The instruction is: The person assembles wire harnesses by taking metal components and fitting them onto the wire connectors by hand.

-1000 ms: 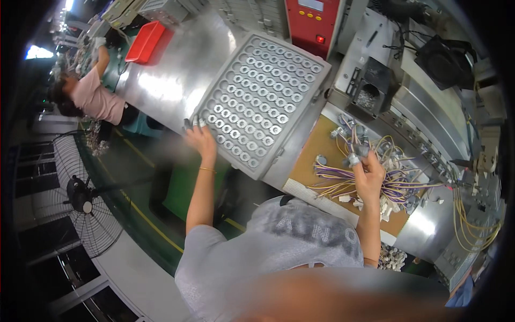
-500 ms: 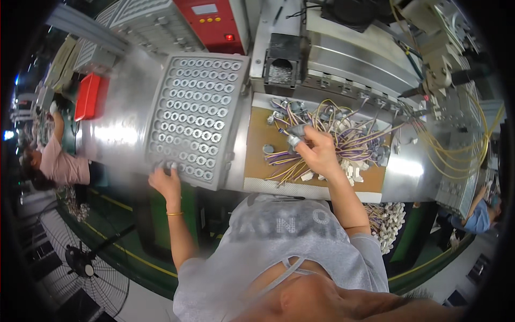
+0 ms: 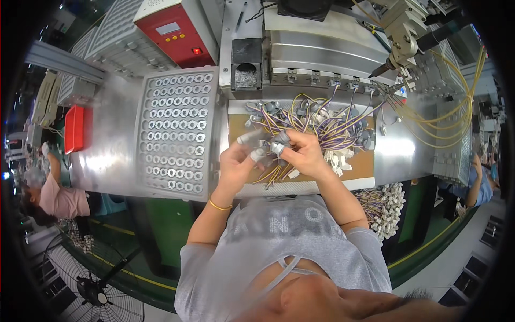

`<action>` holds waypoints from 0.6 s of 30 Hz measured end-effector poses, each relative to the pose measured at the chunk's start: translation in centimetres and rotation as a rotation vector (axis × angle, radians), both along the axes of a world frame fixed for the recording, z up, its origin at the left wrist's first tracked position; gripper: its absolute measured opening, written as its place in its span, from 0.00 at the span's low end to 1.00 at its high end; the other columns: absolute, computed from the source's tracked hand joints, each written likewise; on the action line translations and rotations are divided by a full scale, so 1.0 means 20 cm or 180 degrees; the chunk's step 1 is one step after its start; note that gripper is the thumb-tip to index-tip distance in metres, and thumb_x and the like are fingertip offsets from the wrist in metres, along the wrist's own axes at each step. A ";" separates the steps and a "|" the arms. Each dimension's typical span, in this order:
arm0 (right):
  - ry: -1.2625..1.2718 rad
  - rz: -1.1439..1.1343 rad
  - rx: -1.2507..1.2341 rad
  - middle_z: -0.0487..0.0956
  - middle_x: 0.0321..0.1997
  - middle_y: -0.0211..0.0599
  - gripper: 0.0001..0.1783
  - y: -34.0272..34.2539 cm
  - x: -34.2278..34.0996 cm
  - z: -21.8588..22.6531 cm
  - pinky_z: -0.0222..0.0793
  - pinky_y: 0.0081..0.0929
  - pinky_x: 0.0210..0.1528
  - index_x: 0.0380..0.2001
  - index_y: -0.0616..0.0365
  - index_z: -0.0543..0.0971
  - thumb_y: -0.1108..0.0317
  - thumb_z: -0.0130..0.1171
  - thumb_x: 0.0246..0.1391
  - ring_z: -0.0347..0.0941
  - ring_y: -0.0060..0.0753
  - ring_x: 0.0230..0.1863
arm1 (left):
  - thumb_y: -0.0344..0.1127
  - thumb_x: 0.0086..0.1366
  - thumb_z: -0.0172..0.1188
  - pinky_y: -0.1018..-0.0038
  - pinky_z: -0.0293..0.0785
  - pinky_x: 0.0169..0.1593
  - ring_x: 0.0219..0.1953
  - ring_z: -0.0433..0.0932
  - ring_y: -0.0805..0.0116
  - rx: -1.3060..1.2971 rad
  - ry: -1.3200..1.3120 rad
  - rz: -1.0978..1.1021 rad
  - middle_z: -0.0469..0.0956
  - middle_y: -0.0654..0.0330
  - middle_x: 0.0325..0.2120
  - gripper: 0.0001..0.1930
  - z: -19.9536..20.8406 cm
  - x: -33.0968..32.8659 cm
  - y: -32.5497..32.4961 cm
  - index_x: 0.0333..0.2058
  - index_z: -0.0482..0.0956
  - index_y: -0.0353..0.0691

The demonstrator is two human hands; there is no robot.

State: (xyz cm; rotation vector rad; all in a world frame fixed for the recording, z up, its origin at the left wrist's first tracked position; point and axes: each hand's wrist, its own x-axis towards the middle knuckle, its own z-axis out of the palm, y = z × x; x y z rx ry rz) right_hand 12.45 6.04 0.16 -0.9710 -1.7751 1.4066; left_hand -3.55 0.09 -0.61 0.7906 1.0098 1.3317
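Observation:
My two hands meet over the front left part of a brown work mat. My right hand is closed in a pinch, with pale and grey coverings on its fingertips. What it pinches is too small to name. My left hand, also with pale fingertips, faces it with thumb and forefinger curled close together; blur hides what lies between them. Behind them spreads a tangled pile of purple and yellow wires with grey and white connectors. Left of my hands lies a grey tray with rows of metal rings.
A red-fronted control box stands behind the tray, and a red bin lies to its left. A metal fixture runs along the back. Yellow cables hang at right. Other people sit at both sides.
My left hand has left the tray's near left corner and moved right to meet my right hand. My right hand stays over the mat. The whole view has shifted a little.

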 end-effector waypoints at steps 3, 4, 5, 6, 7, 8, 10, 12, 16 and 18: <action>0.0103 -0.0039 -0.0397 0.72 0.17 0.25 0.02 0.00 0.01 0.00 0.59 0.13 0.19 0.22 0.64 0.72 0.77 0.54 0.44 0.63 0.10 0.19 | 0.26 0.57 0.54 0.82 0.71 0.30 0.29 0.72 0.77 0.0009 0.0073 -0.0137 0.75 0.60 0.33 0.19 -0.01 0.00 0.00 0.48 0.67 0.32; 0.0110 -0.0068 -0.0276 0.71 0.16 0.25 0.02 0.00 0.01 -0.01 0.58 0.13 0.18 0.21 0.64 0.72 0.77 0.54 0.42 0.63 0.10 0.18 | 0.26 0.57 0.54 0.82 0.71 0.31 0.30 0.73 0.76 0.0108 0.0075 -0.0213 0.75 0.59 0.33 0.18 -0.02 -0.01 0.00 0.48 0.67 0.32; 0.0112 -0.0094 -0.0156 0.71 0.15 0.26 0.03 0.00 0.01 -0.01 0.57 0.14 0.17 0.20 0.64 0.71 0.76 0.55 0.41 0.62 0.11 0.17 | 0.26 0.57 0.54 0.82 0.71 0.31 0.31 0.73 0.76 0.0205 0.0074 -0.0286 0.75 0.59 0.34 0.18 -0.02 -0.01 0.00 0.48 0.67 0.32; 0.0113 -0.0098 -0.0167 0.71 0.15 0.26 0.03 0.01 0.01 -0.01 0.57 0.14 0.17 0.20 0.64 0.71 0.76 0.55 0.41 0.62 0.11 0.17 | 0.26 0.57 0.54 0.82 0.71 0.31 0.31 0.73 0.76 0.0194 0.0074 -0.0290 0.75 0.59 0.34 0.18 -0.02 0.00 0.00 0.48 0.67 0.32; 0.0018 -0.0058 0.0136 0.70 0.14 0.26 0.04 0.01 0.03 0.01 0.55 0.15 0.16 0.18 0.63 0.70 0.76 0.55 0.40 0.61 0.11 0.16 | 0.25 0.57 0.54 0.82 0.71 0.32 0.31 0.73 0.75 0.0298 0.0073 -0.0275 0.75 0.59 0.34 0.18 -0.01 0.01 0.00 0.47 0.68 0.32; -0.0078 -0.0013 0.0435 0.69 0.13 0.26 0.05 0.02 0.03 0.02 0.54 0.16 0.15 0.17 0.63 0.70 0.75 0.55 0.38 0.60 0.12 0.15 | 0.25 0.57 0.54 0.82 0.71 0.32 0.32 0.73 0.75 0.0398 0.0071 -0.0257 0.75 0.59 0.34 0.17 0.00 0.01 0.00 0.46 0.69 0.32; -0.0073 0.0022 0.0729 0.67 0.11 0.26 0.06 0.03 0.03 0.06 0.52 0.17 0.14 0.16 0.63 0.69 0.75 0.55 0.37 0.59 0.13 0.14 | 0.24 0.56 0.54 0.82 0.70 0.32 0.32 0.73 0.76 0.0511 0.0309 -0.0143 0.75 0.60 0.34 0.16 0.00 0.03 0.00 0.45 0.70 0.32; -0.0073 0.0052 0.1028 0.65 0.10 0.26 0.06 0.05 0.04 0.08 0.51 0.18 0.13 0.15 0.62 0.68 0.74 0.55 0.36 0.57 0.14 0.13 | 0.24 0.56 0.54 0.82 0.70 0.33 0.32 0.73 0.76 0.0628 0.0542 -0.0036 0.75 0.60 0.34 0.15 0.00 0.05 0.01 0.44 0.71 0.32; -0.0227 0.0256 0.0203 0.65 0.13 0.23 0.05 0.04 0.03 0.04 0.53 0.17 0.16 0.16 0.62 0.68 0.75 0.53 0.38 0.58 0.12 0.16 | 0.23 0.55 0.54 0.84 0.68 0.28 0.28 0.72 0.79 0.0411 0.0490 -0.0101 0.75 0.61 0.34 0.13 -0.02 0.04 0.05 0.41 0.73 0.34; -0.0083 0.0194 -0.0354 0.66 0.14 0.23 0.04 0.02 0.02 0.02 0.54 0.16 0.17 0.18 0.62 0.69 0.75 0.53 0.39 0.58 0.12 0.17 | 0.24 0.55 0.54 0.85 0.67 0.26 0.27 0.72 0.79 -0.0003 0.0218 -0.0150 0.76 0.61 0.33 0.12 -0.04 0.04 0.05 0.40 0.74 0.34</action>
